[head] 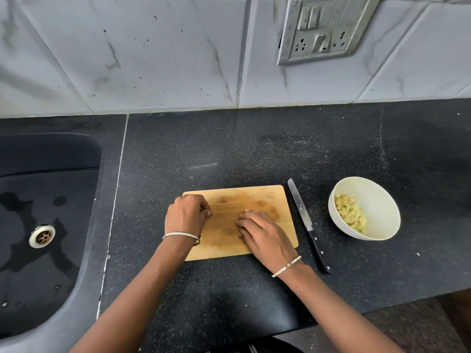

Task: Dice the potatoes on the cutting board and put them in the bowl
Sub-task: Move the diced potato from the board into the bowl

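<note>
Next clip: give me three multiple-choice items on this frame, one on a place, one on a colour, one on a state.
1. The bowl stands:
A) in the sink
B) right of the knife
C) on the board

2. The bowl is:
A) white
B) red
C) black

3. The knife is:
A) gripped
B) lying untouched on the counter
C) stuck in a potato

Key: 1 B, the knife lies between board and bowl; 2 A, its wall and rim are white; 3 B, the left hand and right hand are both on the board, away from it.
</note>
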A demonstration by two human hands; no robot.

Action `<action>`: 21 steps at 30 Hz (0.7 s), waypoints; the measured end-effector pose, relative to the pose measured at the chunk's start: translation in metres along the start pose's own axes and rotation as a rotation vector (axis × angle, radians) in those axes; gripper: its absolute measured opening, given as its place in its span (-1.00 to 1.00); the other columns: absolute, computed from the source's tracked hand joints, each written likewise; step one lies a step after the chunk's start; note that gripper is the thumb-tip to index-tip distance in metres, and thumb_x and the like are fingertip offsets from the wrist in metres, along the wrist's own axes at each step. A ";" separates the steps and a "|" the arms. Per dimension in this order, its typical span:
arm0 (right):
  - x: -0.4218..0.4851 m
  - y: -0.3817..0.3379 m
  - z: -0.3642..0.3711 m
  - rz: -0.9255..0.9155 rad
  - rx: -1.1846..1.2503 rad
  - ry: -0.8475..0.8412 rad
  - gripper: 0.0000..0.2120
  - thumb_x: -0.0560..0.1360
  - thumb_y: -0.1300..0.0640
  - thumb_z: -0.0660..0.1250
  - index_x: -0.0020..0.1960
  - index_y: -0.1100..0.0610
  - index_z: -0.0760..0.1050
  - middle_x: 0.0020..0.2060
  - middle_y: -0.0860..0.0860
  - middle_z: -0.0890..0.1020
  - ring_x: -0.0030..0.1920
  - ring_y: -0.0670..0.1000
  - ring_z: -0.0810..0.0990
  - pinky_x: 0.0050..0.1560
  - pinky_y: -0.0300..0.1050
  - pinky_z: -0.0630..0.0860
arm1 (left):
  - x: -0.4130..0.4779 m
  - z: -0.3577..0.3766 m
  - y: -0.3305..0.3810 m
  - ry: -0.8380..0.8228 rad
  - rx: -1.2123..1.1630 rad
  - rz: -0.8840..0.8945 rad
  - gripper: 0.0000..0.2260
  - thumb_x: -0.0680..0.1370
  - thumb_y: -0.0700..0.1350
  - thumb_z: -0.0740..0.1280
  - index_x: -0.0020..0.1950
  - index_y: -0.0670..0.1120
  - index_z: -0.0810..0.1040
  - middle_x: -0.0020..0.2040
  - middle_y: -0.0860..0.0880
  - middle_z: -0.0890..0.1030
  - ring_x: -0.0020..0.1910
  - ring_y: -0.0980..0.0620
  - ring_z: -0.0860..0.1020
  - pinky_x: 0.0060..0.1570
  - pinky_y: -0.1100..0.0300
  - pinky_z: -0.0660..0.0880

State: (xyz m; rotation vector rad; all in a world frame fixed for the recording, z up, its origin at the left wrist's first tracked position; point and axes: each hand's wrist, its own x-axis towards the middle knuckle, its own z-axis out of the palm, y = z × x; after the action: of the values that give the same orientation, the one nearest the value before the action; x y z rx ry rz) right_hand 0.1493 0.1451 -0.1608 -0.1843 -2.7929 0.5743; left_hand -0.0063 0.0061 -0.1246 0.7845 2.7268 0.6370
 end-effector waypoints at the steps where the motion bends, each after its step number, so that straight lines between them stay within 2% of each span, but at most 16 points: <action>1: -0.001 0.002 -0.007 0.027 0.027 0.001 -0.84 0.52 0.19 0.38 0.09 0.18 0.61 0.09 0.03 0.61 0.21 0.03 0.54 0.18 -0.03 0.54 | 0.001 0.000 0.000 -0.006 -0.001 -0.003 -0.94 0.46 -0.16 0.46 -0.19 -0.02 0.64 -0.20 -0.01 0.65 -0.14 -0.07 0.59 -0.15 0.07 0.52; 4: -0.001 0.006 -0.030 0.188 0.126 0.016 -0.76 0.52 0.04 0.34 0.14 0.09 0.60 0.13 -0.05 0.62 0.22 -0.04 0.53 0.24 -0.01 0.51 | 0.005 -0.002 0.000 0.002 0.000 -0.053 -0.89 0.44 -0.09 0.49 -0.12 -0.05 0.61 -0.16 -0.03 0.64 -0.11 -0.10 0.60 -0.15 0.08 0.49; 6: -0.001 0.009 -0.047 0.303 0.164 0.003 -0.70 0.48 -0.03 0.39 0.16 0.06 0.59 0.12 -0.09 0.60 0.14 -0.09 0.55 0.19 -0.05 0.52 | 0.006 -0.003 0.001 -0.001 0.005 -0.095 -0.86 0.43 -0.06 0.50 -0.11 -0.10 0.62 -0.15 -0.06 0.65 -0.12 -0.10 0.60 -0.19 0.12 0.41; 9: -0.003 0.017 -0.063 0.473 0.123 -0.177 -0.42 0.30 -0.22 0.51 0.21 0.03 0.50 0.09 -0.11 0.52 0.05 -0.13 0.51 0.12 -0.15 0.50 | 0.006 -0.004 0.002 -0.019 -0.002 -0.114 -0.87 0.46 -0.07 0.48 -0.17 -0.12 0.63 -0.18 -0.07 0.65 -0.16 -0.09 0.59 -0.21 0.14 0.38; 12: -0.004 0.019 -0.060 0.540 0.019 -0.355 -0.21 0.17 -0.28 0.56 0.27 -0.02 0.35 0.13 -0.12 0.41 0.13 -0.10 0.45 0.18 -0.10 0.45 | 0.008 -0.002 0.002 -0.076 -0.020 -0.087 -0.85 0.48 -0.08 0.46 -0.20 -0.14 0.60 -0.19 -0.07 0.63 -0.18 -0.10 0.58 -0.21 0.14 0.44; 14: 0.001 0.016 -0.053 0.534 0.025 -0.342 -0.22 0.18 -0.23 0.58 0.27 -0.01 0.34 0.15 -0.11 0.39 0.15 -0.09 0.46 0.19 -0.12 0.44 | 0.008 0.002 0.007 -0.136 -0.019 -0.023 -0.82 0.48 -0.05 0.45 -0.21 -0.14 0.59 -0.21 -0.05 0.62 -0.19 -0.06 0.57 -0.20 0.14 0.46; 18: 0.018 0.004 -0.041 0.526 0.114 -0.289 -0.35 0.23 -0.05 0.61 0.21 0.02 0.39 0.10 -0.09 0.42 0.08 -0.07 0.50 0.14 -0.09 0.50 | -0.004 0.016 0.030 -0.234 -0.070 0.169 -0.88 0.48 -0.05 0.44 -0.19 -0.05 0.56 -0.19 0.02 0.58 -0.19 0.03 0.50 -0.19 0.20 0.36; 21: 0.026 -0.001 -0.041 0.508 0.182 -0.292 -0.40 0.22 0.01 0.63 0.17 0.01 0.45 0.04 -0.11 0.44 -0.02 -0.09 0.52 0.06 -0.10 0.54 | -0.009 0.022 0.038 -0.233 -0.186 0.224 -0.96 0.52 -0.15 0.38 -0.11 -0.06 0.63 -0.17 0.02 0.65 -0.18 0.04 0.58 -0.19 0.25 0.41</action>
State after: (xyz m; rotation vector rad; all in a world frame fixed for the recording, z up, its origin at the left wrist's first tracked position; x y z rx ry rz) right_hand 0.1364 0.1641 -0.1184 -0.8470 -2.9470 1.0404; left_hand 0.0253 0.0377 -0.1251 1.0534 2.3517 0.7782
